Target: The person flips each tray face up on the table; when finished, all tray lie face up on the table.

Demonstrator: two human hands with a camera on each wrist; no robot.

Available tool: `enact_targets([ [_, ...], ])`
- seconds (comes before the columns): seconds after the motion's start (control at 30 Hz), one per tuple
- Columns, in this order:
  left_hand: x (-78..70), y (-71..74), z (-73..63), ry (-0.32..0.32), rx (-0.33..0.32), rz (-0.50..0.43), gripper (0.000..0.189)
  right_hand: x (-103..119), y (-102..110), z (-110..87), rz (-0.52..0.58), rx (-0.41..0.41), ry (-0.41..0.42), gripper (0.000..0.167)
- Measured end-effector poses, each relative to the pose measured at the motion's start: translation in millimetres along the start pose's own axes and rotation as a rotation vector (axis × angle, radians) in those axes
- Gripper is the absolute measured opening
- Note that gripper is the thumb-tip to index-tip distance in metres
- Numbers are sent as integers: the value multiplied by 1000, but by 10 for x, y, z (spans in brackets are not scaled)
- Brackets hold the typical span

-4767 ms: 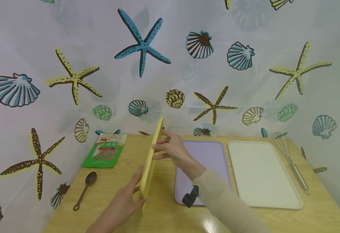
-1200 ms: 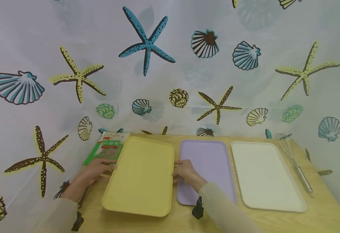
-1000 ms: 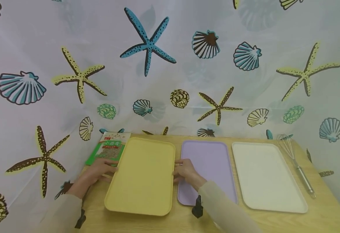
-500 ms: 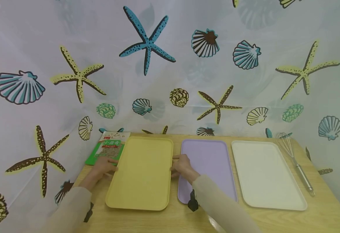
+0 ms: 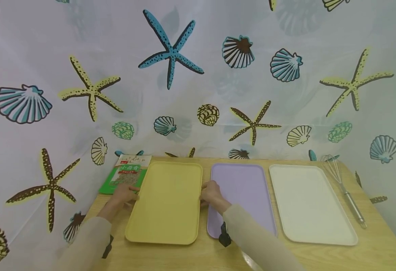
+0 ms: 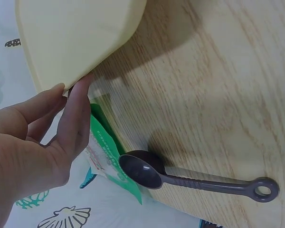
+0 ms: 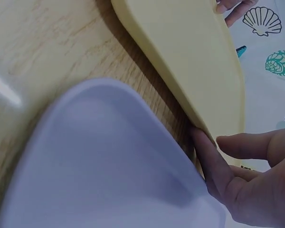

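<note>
The yellow tray (image 5: 165, 203), a rounded rectangle, lies low over the left part of the wooden table between both hands. My left hand (image 5: 123, 194) pinches its left long edge; the left wrist view has the thumb and fingers (image 6: 76, 111) meeting at the rim. On the opposite edge my right hand (image 5: 213, 194) grips the rim, thumb above and fingers below in the right wrist view. A shadow (image 7: 147, 66) runs along the table under that edge. Right beside this hand is a purple tray (image 5: 242, 184), partly hidden by the right forearm.
A green seed packet (image 5: 126, 175) lies at the back left, by the left hand. In the left wrist view a dark brown spoon (image 6: 199, 184) rests on the table. To the right are a white tray (image 5: 313, 207) and a whisk (image 5: 350, 201). A patterned curtain (image 5: 184, 94) hangs behind.
The yellow tray was first held up on edge, then laid face up on the left, beside the purple tray. Over the last second it has come down lower and straightened slightly, both hands staying on it.
</note>
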State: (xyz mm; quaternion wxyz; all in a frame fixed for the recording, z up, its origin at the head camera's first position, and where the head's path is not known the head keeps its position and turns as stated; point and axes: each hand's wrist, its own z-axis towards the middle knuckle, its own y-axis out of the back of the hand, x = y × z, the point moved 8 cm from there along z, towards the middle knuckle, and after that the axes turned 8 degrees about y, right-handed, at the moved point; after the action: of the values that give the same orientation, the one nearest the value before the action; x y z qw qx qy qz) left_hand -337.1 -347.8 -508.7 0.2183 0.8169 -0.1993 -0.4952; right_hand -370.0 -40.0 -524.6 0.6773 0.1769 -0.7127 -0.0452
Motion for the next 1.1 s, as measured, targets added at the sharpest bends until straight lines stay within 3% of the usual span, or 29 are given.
enact_targets([
  [0.1,-18,-11,-3,-5,-1,28,44,-2,2,1,-31,-1,-11,10],
  [0.23,-30,-6,16,0,-7,42,44,45,10,-3,-57,0,-12,38],
  [0.5,-42,16,70,11,-22,66,44,129,25,-46,-105,23,-2,45],
  [0.87,-106,-27,-13,-1,-40,66,43,113,3,-93,-126,52,10,40],
  [1.0,-161,-47,-56,-19,-56,70,41,127,4,-98,-164,43,20,10],
  [1.1,-177,-51,-50,-14,-74,78,39,177,10,-120,-190,42,45,49],
])
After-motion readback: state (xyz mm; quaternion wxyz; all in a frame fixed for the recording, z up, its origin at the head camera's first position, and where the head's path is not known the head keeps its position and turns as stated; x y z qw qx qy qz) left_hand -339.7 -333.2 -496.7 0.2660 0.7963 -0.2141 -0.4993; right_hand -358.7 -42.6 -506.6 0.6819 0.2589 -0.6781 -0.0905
